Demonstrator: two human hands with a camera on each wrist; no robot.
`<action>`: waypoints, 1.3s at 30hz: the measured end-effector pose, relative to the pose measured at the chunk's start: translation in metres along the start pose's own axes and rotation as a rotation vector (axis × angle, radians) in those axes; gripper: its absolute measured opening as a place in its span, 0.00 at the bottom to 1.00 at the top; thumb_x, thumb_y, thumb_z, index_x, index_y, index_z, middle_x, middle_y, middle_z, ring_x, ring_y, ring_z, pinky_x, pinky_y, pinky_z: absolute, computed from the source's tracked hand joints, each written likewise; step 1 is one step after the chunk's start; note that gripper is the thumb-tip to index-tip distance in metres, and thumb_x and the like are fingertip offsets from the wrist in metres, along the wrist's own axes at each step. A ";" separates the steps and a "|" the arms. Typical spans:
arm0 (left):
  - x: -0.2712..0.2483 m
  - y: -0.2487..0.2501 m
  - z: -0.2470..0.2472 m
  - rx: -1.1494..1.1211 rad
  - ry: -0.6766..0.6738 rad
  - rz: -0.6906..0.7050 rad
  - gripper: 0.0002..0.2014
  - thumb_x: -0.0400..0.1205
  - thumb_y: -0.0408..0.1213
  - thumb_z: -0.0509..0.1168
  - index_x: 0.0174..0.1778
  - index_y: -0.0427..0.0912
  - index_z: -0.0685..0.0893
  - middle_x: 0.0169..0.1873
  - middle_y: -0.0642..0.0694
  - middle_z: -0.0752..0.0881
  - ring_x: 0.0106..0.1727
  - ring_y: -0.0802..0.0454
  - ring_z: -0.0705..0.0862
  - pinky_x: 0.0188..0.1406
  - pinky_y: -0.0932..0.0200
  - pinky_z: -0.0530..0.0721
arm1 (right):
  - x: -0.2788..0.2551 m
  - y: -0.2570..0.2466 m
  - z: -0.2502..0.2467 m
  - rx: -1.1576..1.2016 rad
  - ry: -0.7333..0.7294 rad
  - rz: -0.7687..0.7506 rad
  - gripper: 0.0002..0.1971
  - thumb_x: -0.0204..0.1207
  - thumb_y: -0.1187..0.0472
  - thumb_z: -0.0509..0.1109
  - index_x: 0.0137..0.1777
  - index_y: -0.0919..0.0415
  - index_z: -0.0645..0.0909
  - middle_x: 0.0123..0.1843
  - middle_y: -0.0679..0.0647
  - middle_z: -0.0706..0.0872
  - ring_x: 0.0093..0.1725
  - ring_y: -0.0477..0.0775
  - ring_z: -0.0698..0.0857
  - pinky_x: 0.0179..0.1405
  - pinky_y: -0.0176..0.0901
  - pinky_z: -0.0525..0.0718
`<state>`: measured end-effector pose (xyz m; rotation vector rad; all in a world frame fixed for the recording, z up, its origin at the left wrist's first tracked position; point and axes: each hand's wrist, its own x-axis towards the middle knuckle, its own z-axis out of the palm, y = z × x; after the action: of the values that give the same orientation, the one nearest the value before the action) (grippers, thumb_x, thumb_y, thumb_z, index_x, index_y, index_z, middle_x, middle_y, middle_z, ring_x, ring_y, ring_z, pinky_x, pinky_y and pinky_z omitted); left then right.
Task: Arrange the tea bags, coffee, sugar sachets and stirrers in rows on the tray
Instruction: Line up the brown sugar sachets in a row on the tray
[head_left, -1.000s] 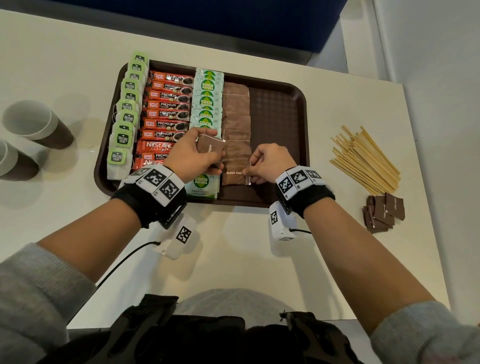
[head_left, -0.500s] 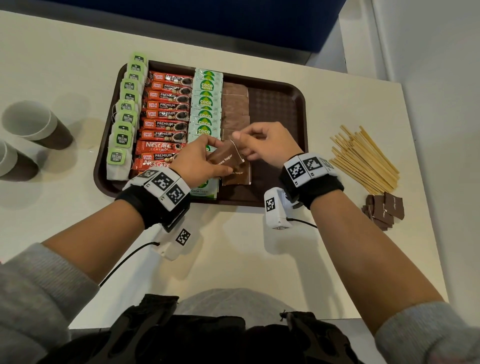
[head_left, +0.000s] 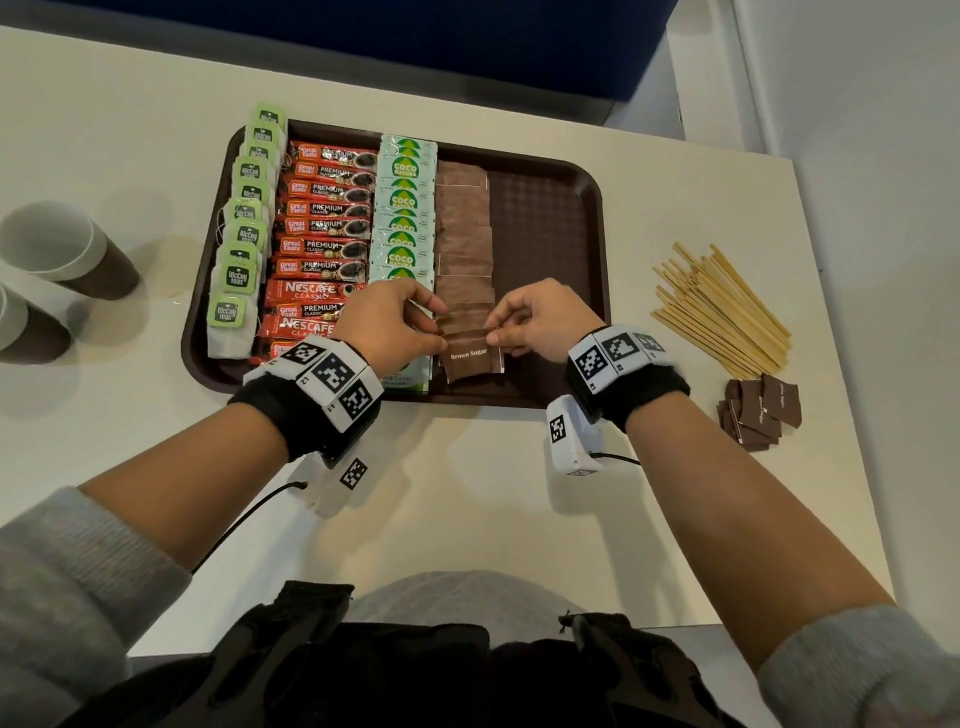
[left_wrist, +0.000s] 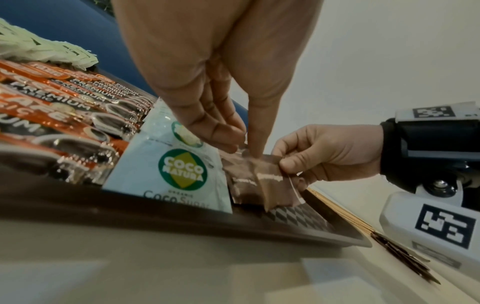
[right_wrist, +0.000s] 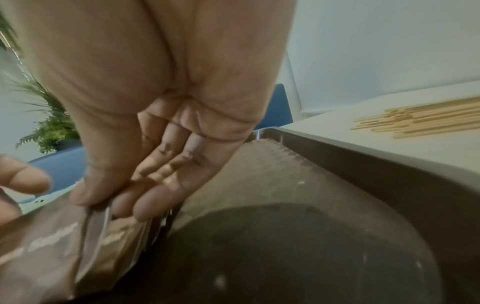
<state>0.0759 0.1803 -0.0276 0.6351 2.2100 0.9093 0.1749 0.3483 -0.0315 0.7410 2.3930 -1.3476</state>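
**Seating a Brown Sugar Sachet at the Near End of Its Row**

While the left hand (head_left: 387, 325) is pinching the left edge of the flat brown paper sugar sachet (head_left: 472, 357), the right hand (head_left: 540, 325) is pinching its right edge between thumb and forefinger. The sachet is hanging just above the near end of the brown sachet row, on the dark brown plastic tray (head_left: 582, 270). It is probably light, thin and limp, so taking hold at both opposite edges is keeping it flat. Pale wooden stirrers (head_left: 722, 306) are lying on the table, well apart.
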 end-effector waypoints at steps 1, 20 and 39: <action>-0.001 0.000 0.000 0.022 0.005 0.007 0.14 0.69 0.32 0.78 0.49 0.46 0.86 0.34 0.53 0.87 0.35 0.63 0.83 0.41 0.66 0.80 | 0.000 0.001 0.003 -0.018 0.003 0.007 0.04 0.70 0.66 0.77 0.41 0.57 0.85 0.32 0.50 0.86 0.33 0.43 0.86 0.41 0.38 0.88; -0.023 0.008 0.013 0.463 -0.130 0.107 0.15 0.77 0.42 0.69 0.59 0.48 0.87 0.51 0.44 0.89 0.55 0.44 0.85 0.56 0.52 0.83 | -0.001 -0.002 0.019 -0.170 0.191 0.071 0.06 0.67 0.63 0.80 0.42 0.59 0.86 0.38 0.54 0.88 0.38 0.49 0.87 0.49 0.43 0.87; -0.017 0.035 0.039 0.315 -0.105 0.205 0.13 0.73 0.38 0.73 0.53 0.48 0.85 0.37 0.54 0.83 0.43 0.52 0.84 0.45 0.62 0.78 | -0.036 0.013 -0.007 -0.141 0.448 0.049 0.09 0.67 0.57 0.79 0.44 0.54 0.83 0.36 0.44 0.82 0.37 0.41 0.81 0.42 0.31 0.79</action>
<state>0.1216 0.2085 -0.0160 1.0478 2.2403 0.6112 0.2120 0.3492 -0.0197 1.1535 2.7474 -1.0660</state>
